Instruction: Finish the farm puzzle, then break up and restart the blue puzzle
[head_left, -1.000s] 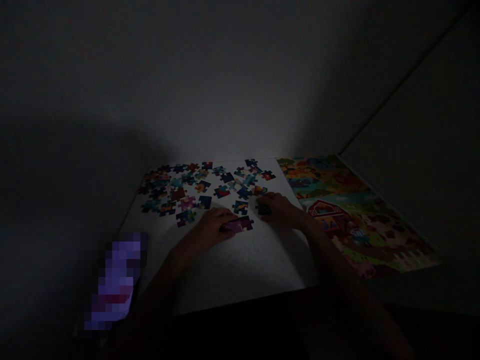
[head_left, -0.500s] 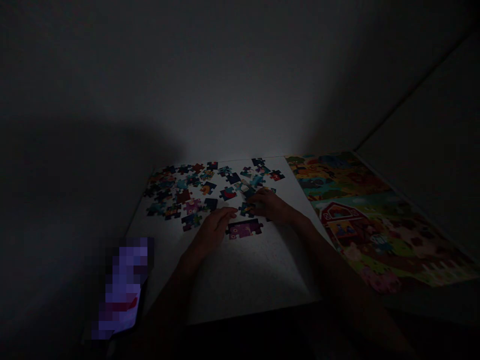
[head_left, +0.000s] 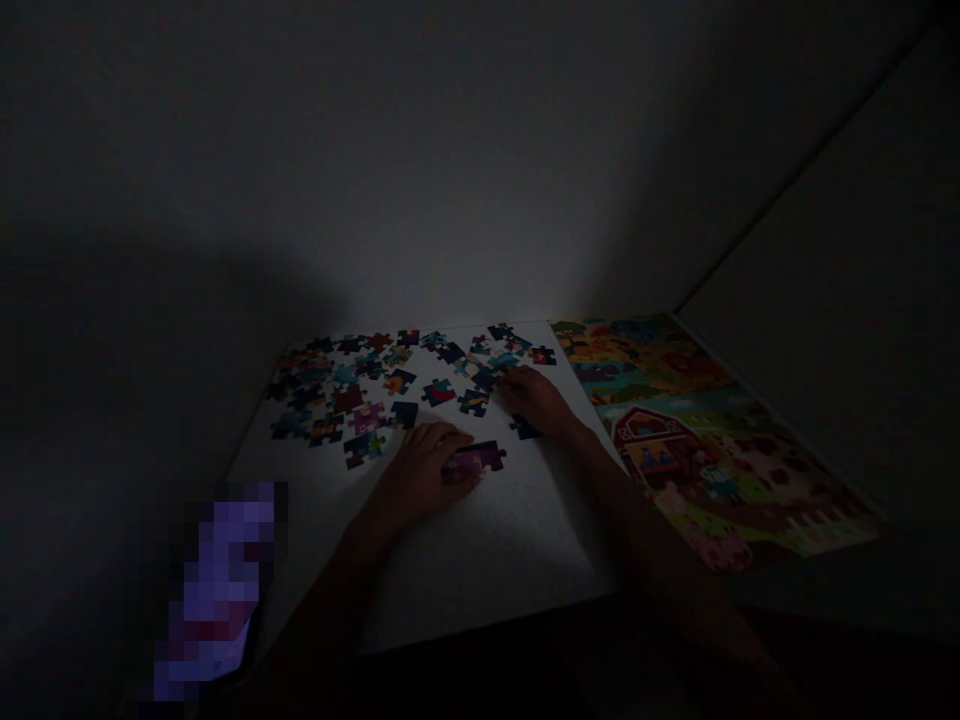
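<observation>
Dim light falls on a white tabletop with loose jigsaw pieces. My left hand (head_left: 427, 468) is closed around the left end of a purple strip of joined puzzle pieces (head_left: 484, 459), thumb on the near side and fingers on the far side. Farther right, my right hand (head_left: 538, 400) has its fingers curled down at a dark blue puzzle piece (head_left: 486, 377); its fingertips are partly hidden. A blue piece with an orange mark (head_left: 474, 402) lies just left of those fingers. Another dark piece (head_left: 525, 428) shows below the right palm.
Many mixed pieces (head_left: 307, 385) crowd the table's left side. Along the right lies a printed picture sheet (head_left: 660, 410) with a red barn and animals. A lit, blurred phone (head_left: 217, 590) stands at the near left edge. A pale wall (head_left: 465, 180) rises behind.
My left hand has moved right and closed over the purple strip's left end. My right hand has shifted slightly off the orange-marked piece. The whole view has slid a little.
</observation>
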